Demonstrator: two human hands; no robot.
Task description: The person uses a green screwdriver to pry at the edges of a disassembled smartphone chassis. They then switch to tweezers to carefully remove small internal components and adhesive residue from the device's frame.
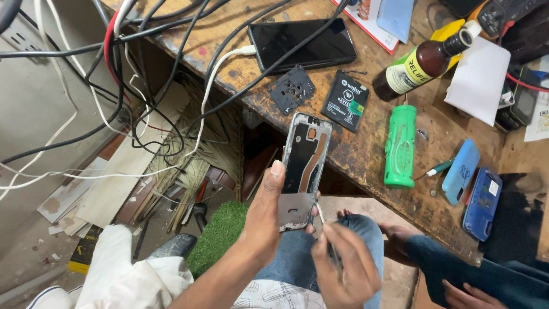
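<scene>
From the head camera, we see the left hand (pixel 264 214) wrapped around the lower end of an opened phone frame (pixel 304 166), thumb pressed up along its left edge and fingers closed behind it. The frame, its back cover off, stands nearly upright in our view, long axis running from the hand up toward the workbench edge (pixel 366 166), top tilted slightly right. The right hand (pixel 343 266) is pinched shut on thin metal tweezers (pixel 323 229), whose tip meets the frame's lower right corner. On the bench above lie a dark smartphone (pixel 303 43) with a white cable (pixel 214 80) plugged in, a small black plastic cover piece (pixel 292 88), a flat black battery (pixel 345 100), a brown bottle (pixel 426 63), a green cylindrical tool (pixel 400 146) and two blue phone cases (pixel 472 186).
</scene>
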